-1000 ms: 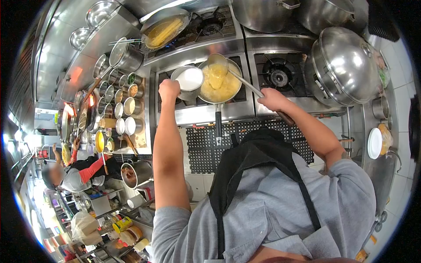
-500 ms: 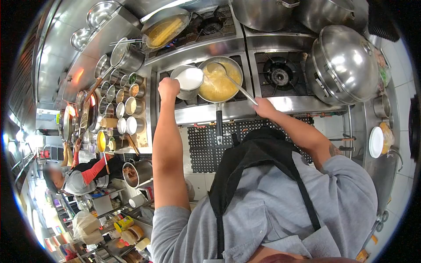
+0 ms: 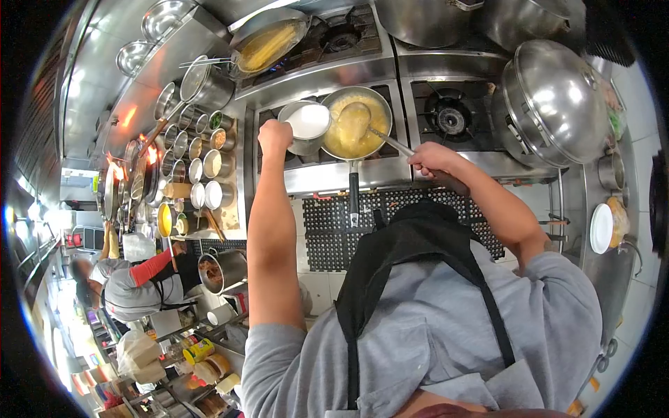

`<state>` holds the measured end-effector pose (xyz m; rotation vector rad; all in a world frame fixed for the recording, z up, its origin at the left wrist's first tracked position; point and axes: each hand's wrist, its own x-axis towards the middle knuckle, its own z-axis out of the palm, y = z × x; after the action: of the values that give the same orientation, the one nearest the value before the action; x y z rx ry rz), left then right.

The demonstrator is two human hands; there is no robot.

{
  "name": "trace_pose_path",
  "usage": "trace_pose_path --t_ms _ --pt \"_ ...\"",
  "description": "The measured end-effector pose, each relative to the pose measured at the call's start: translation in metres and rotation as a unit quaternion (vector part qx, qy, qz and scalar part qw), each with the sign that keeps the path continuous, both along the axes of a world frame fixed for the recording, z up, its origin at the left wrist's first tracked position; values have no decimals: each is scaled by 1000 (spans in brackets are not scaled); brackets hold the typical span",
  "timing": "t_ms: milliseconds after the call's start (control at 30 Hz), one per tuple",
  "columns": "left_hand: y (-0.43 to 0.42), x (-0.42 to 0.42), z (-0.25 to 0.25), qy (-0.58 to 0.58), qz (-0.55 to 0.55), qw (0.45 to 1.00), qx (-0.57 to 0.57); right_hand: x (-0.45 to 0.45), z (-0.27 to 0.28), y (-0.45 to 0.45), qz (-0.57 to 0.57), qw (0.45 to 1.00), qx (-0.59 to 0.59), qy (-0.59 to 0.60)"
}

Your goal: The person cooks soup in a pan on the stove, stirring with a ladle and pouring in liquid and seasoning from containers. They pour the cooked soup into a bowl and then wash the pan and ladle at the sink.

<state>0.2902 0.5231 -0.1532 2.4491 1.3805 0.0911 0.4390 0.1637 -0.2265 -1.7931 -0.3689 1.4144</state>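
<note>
My left hand (image 3: 276,136) is closed on the near-left side of a metal pot (image 3: 304,147) with white liquid (image 3: 310,122) in it. The pot is tilted toward a frying pan (image 3: 353,164), close against its left rim. Yellow, soupy food (image 3: 341,143) fills the pan, whose black handle (image 3: 354,189) points toward me. In my right hand (image 3: 433,159) is the handle of a metal ladle (image 3: 394,143). Its bowl, coated with yellow sauce, sits in the pan. The grip of my left fingers is partly hidden.
A bare burner (image 3: 449,120) lies right of the pan, beside a large domed metal vessel (image 3: 550,104). Back left, another pan (image 3: 268,49) holds long yellow food. Metal containers (image 3: 212,165) line the left counter. Further left, a co-worker (image 3: 139,285) stands near flaming pans (image 3: 132,171).
The ladle's bowl has shifted within the pan and turned, with my right hand moving right and slightly up. My left hand keeps holding the pot. The co-worker's body and arm have moved.
</note>
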Motion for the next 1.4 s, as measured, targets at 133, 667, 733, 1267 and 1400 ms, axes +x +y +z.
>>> trace_pose_path --t_ms 133,667,733,1267,1400 --pt "-2 2 3 17 -8 1000 -2 5 19 -4 45 990 -5 -135" --pt "3 4 -2 19 -11 1000 9 -3 -82 0 76 891 -12 -447" --pt "-2 3 4 8 -12 1000 -1 -10 -93 0 72 898 -14 -433" --pt "-8 6 8 -3 -10 1000 -8 -5 4 3 -1 998 5 56" --pt "-7 9 7 -6 -6 1000 -17 -1 25 -4 59 988 -1 -143"
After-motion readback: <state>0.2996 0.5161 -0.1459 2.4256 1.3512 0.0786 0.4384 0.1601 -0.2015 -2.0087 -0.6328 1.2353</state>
